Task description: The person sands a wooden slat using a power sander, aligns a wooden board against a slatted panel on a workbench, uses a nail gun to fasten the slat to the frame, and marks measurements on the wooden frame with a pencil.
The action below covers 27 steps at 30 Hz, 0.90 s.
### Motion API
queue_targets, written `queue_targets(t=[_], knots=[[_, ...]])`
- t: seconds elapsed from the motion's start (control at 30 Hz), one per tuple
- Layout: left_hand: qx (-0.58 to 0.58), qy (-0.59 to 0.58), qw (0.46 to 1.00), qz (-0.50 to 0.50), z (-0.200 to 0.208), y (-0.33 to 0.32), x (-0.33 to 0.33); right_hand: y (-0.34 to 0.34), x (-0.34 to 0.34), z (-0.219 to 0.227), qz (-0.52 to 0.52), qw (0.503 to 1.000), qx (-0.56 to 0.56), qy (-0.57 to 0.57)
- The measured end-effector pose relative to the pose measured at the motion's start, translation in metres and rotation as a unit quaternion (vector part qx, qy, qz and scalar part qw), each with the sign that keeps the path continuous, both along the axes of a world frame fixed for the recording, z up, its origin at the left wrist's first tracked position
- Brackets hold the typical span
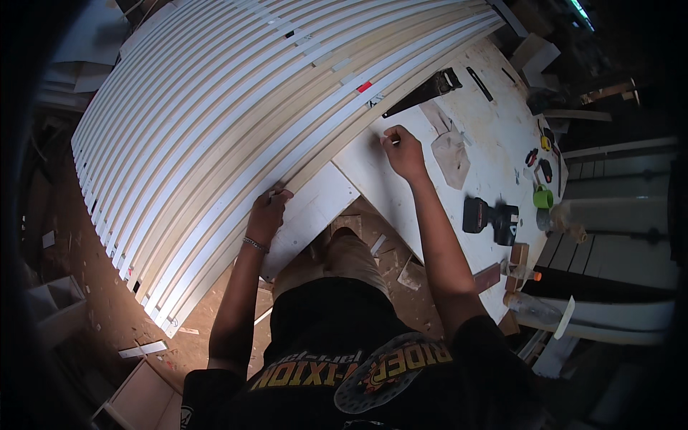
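Note:
A wide panel of long white and pale wooden slats [236,107] lies across a white work table [494,143]. My left hand [269,211] presses on the near edge of the slats, fingers curled, with a bracelet on its wrist. Further along that same edge my right hand [401,147] pinches a small thin object against the slat edge; what it is I cannot tell.
A hand saw [424,93] lies just beyond my right hand. A black cordless drill [491,218], a green cup [543,197], small tools, wood blocks [517,254] and a clear bottle [534,308] sit to the right. Wood scraps litter the floor. White boxes [57,301] stand at left.

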<state>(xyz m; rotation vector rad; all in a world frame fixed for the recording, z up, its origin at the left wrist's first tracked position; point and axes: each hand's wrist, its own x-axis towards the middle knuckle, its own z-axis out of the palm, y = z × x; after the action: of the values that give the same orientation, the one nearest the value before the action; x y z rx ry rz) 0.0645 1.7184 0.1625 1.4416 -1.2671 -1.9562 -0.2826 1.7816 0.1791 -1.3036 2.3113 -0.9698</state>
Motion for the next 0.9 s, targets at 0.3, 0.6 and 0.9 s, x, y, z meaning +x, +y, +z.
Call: queue_targets(t=[0.3, 0.6, 0.9], knots=[[0.025, -0.077, 0.987, 0.142, 0.023, -0.031, 0.002, -0.14, -0.089, -0.047, -0.055, 0.988, 0.143, 0.035], [0.1, -0.127, 0.976, 0.142, 0.01, 0.011, -0.042, -0.132, -0.057, -0.069, 0.035, 0.991, 0.087, 0.1], [-0.108, -0.242, 0.961, 0.081, -0.006, -0.01, -0.007, -0.102, 0.049, -0.047, 0.107, 0.988, 0.091, 0.061]])
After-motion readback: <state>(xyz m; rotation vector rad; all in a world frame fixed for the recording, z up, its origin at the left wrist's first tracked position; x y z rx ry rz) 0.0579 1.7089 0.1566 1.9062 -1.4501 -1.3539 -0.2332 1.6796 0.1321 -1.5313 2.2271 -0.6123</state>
